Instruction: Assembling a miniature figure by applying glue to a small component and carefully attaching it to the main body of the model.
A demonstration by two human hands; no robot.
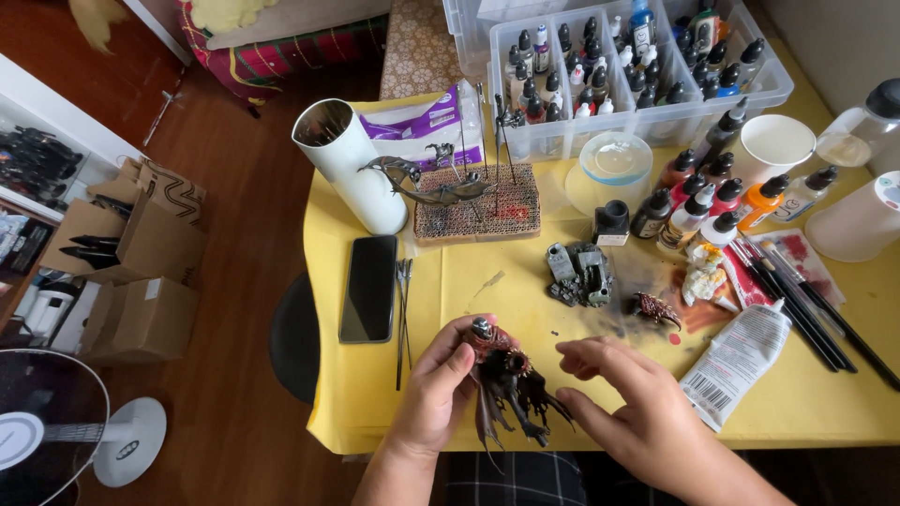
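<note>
My left hand (439, 384) grips a dark, spiky painted miniature figure (508, 379) with red and black parts, holding it over the yellow tablecloth (450, 281) near the front edge. Just right of the figure is my right hand (630, 403), fingers spread and bent toward it with nothing in them. A small dark red miniature part (656, 308) lies on the cloth beyond my right hand. A grey miniature base (581, 274) stands further back.
A black phone (368, 287) and thin metal tools (404, 314) lie at left. A white tube (349, 164), a corrugated block (478, 211) with pinned parts, paint bottles (698, 201), brushes (806, 300), a white cup (776, 145) and a bottle-filled clear box (637, 70) crowd the back and right.
</note>
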